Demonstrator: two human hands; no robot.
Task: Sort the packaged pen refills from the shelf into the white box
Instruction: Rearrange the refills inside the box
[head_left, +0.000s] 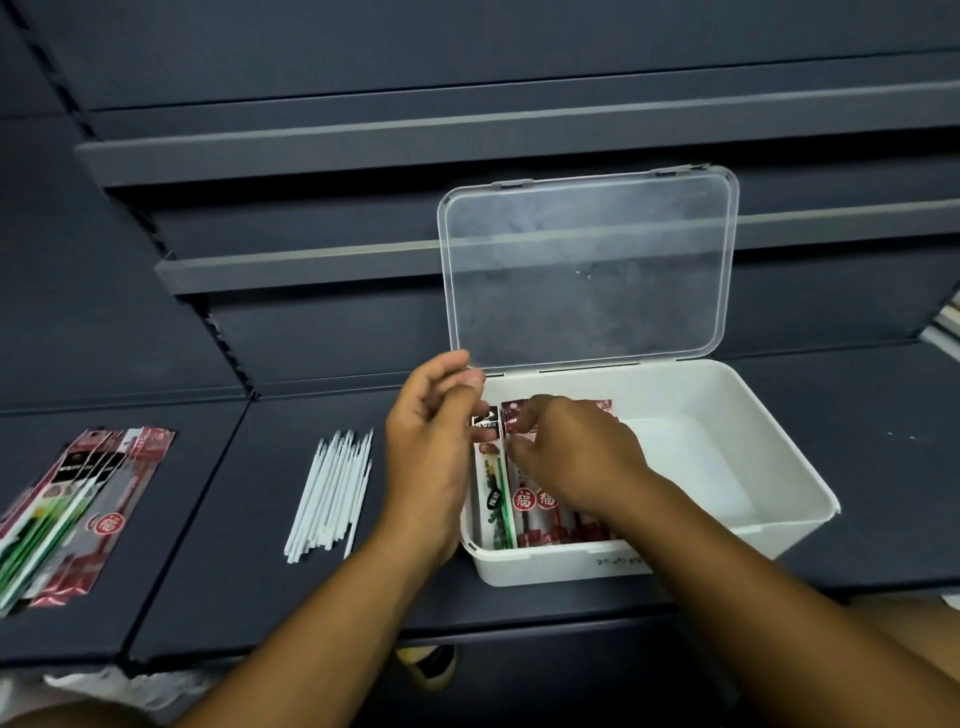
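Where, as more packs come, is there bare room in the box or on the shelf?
Bare: the box right of the red packs; the shelf between sticks and left pile, and beyond the box's right wall. Crowded: the box's left end, under left hand and right hand.

Right hand (571, 452) pinches refill packs (535, 501) in the white box (753, 525), left hand (431, 447) touching them.

福 in red circles on red refill packs (540, 519) in the white box (545, 569); front-wall scrawl (618, 560) perhaps handwriting.
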